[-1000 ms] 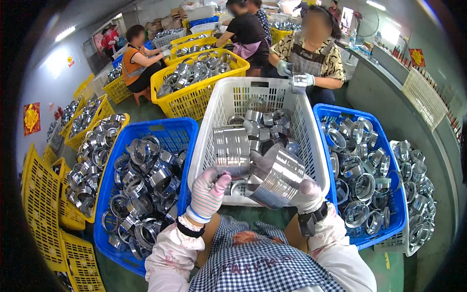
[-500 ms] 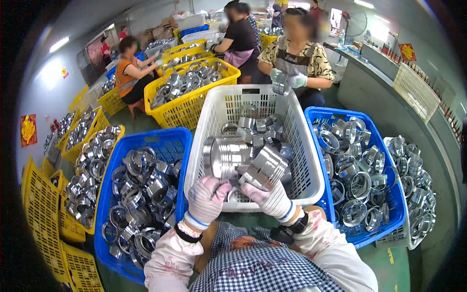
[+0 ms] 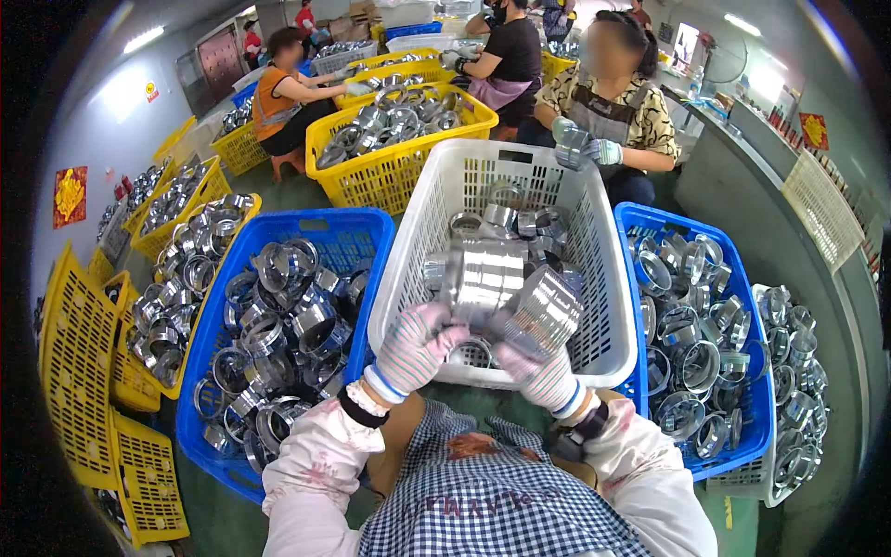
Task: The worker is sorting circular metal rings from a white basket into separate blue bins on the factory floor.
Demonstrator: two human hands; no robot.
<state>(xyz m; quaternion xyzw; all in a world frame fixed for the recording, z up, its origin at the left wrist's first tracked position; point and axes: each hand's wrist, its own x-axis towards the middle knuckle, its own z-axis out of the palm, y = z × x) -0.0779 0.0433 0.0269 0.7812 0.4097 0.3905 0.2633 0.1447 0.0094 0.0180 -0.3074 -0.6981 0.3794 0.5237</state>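
My left hand (image 3: 416, 348), in a striped knit glove, grips a shiny ribbed metal sleeve (image 3: 483, 276) held upright-ish over the white basket (image 3: 408, 269). My right hand (image 3: 540, 371), gloved the same way, grips a second ribbed metal sleeve (image 3: 546, 312) tilted to the right, touching the first one. Both sleeves hang above the near end of the white basket, which holds several more metal rings (image 3: 520, 223) at its far end.
A blue crate of metal rings (image 3: 278, 316) stands at my left, another blue crate (image 3: 691, 325) at my right with a white basket (image 3: 789, 371) beyond. Yellow crates (image 3: 399, 130) line the left and back. A seated person (image 3: 608, 102) and others work opposite.
My right hand moved left and closer to the left hand, bringing the two sleeves together. Both hands have drawn nearer to my body over the basket's near edge.
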